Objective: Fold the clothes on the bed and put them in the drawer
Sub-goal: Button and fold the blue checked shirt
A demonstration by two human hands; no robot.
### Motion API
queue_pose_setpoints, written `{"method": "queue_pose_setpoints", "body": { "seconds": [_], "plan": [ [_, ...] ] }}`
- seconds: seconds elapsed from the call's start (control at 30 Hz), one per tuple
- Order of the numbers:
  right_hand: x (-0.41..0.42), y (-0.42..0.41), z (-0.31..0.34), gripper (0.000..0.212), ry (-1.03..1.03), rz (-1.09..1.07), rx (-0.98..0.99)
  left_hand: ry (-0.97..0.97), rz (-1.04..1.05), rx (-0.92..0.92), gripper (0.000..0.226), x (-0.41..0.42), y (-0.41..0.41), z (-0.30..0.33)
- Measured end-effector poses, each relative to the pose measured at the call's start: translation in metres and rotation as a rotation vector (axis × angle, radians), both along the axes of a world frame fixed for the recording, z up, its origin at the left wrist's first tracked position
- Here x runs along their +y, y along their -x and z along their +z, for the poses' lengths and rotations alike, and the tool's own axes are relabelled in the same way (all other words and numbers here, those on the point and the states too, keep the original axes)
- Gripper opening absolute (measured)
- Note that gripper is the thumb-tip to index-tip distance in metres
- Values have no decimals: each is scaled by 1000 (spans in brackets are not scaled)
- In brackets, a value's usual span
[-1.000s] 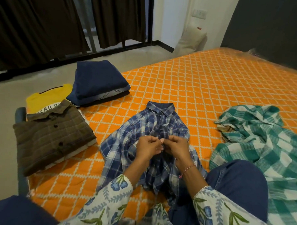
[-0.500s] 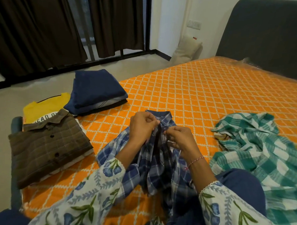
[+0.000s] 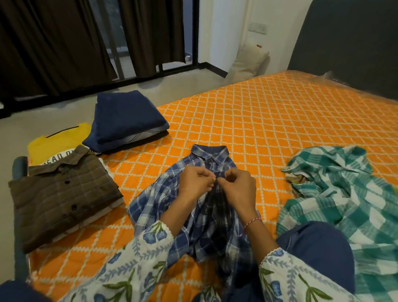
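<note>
on orange bed (image 3: pixel 274 122), hands pinching blue shirt (image 3: pixel 159 194)

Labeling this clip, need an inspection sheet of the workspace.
Surface: bed, orange lattice cover.
Job's things: blue plaid shirt spread flat, unfolded; green checked cloth crumpled at right; brown shirt, yellow tee, navy stack folded at left.
Clutter: nothing seen.
Hands: left hand and right hand pinch the blue shirt's front below the collar.
Cables: nothing seen.
Surroundings: dark curtains, pillow on floor, dark headboard.
</note>
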State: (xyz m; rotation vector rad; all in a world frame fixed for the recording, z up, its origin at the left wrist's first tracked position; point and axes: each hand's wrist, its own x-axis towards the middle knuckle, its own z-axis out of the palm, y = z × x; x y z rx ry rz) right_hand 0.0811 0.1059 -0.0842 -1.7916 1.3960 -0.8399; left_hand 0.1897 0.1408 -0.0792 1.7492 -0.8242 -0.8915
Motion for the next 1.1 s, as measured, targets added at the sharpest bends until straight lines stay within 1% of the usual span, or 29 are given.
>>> {"method": "queue_pose_setpoints", "body": {
  "seconds": [0.17, 0.4, 0.47, 0.57, 0.6, 0.7, 0.77, 0.87, 1.0, 1.07, 1.1],
  "plan": [
    [5, -3, -3, 26, 3, -9, 24, 47, 68, 45, 11, 4, 4, -6],
    [4, -2, -11, 34, -45, -2, 28, 77, 105, 32, 9, 9, 9, -16],
    [5, -1, -13, 31, -72, -1, 24, 79, 113, 22, 6, 9, 10, -18],
    [7, -2, -13, 18, -124, 19, -23, 79, 141, -38, 4, 9, 11, -23],
    [7, -3, -13, 18, -153, 31, -41, 78, 151, -61, 6, 9, 11, -24],
    [2, 1, -13, 26, -286, 59, -156, 87, 139, -54, 13, 11, 8, -26],
    [0, 3, -15, 30, -284, 36, -186, 98, 117, -10, 11, 12, 8, -26],
    [-1, 1, -19, 25, -216, 31, -147, 102, 120, 3, 5, 11, 9, -27],
    [-1, -3, -20, 21, -176, 44, -71, 97, 155, -25, 12, 10, 12, -33],
    [1, -4, -19, 15, -90, 56, 38, 85, 159, -33, 10, 9, 12, -35],
    [3, -4, -17, 11, -33, 59, 125, 87, 152, -29, 10, 9, 11, -35]
  ]
}}
